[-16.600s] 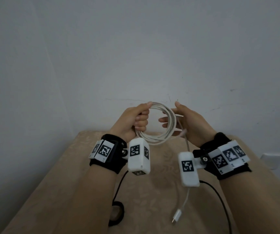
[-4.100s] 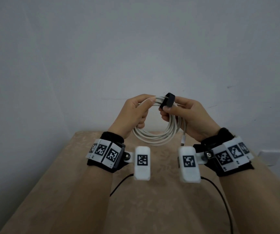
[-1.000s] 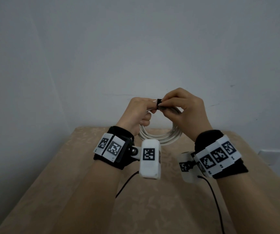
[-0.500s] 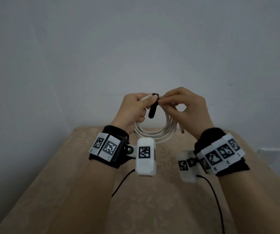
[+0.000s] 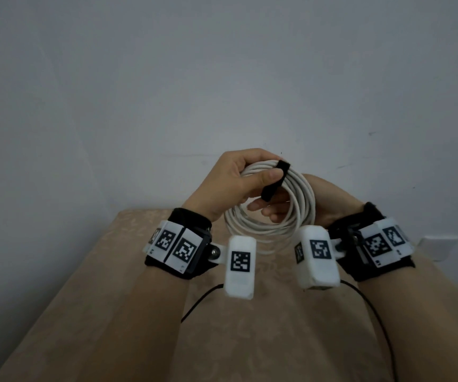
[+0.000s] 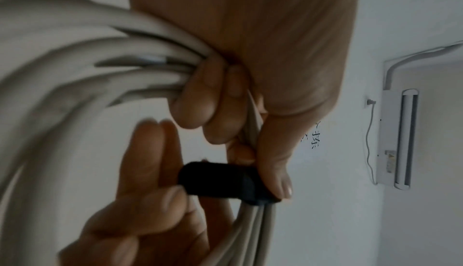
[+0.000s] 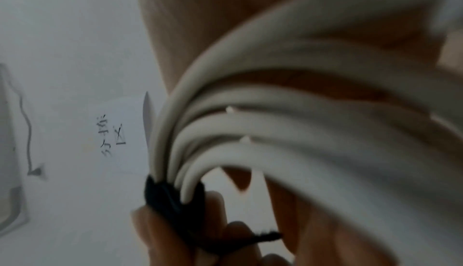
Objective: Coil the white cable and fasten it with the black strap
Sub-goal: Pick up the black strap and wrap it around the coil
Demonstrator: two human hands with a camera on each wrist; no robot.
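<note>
The white cable [image 5: 299, 216] is wound into a round coil held upright above the table. My left hand [image 5: 263, 179] grips the top of the coil, with its thumb pressing the black strap [image 5: 276, 180] against the strands. The strap loops over the bundle and its loose end hangs down inside the ring. My right hand [image 5: 266, 212] sits behind the coil, its fingers reaching through the ring. In the left wrist view the right fingers [image 6: 150, 161] pinch the end of the strap [image 6: 220, 181]. The right wrist view shows the strap [image 7: 172, 197] round the strands [image 7: 275, 131].
A beige patterned table [image 5: 249, 340] lies below the hands, against a plain white wall. Thin black leads [image 5: 200, 304] run down from the wrist cameras. A white wall socket [image 5: 440, 248] is at the right. An air conditioner [image 6: 398, 139] hangs on a far wall.
My right hand has dropped from above the coil to behind it, fingers now coming through the ring. The strap lies over the bundle under my left thumb.
</note>
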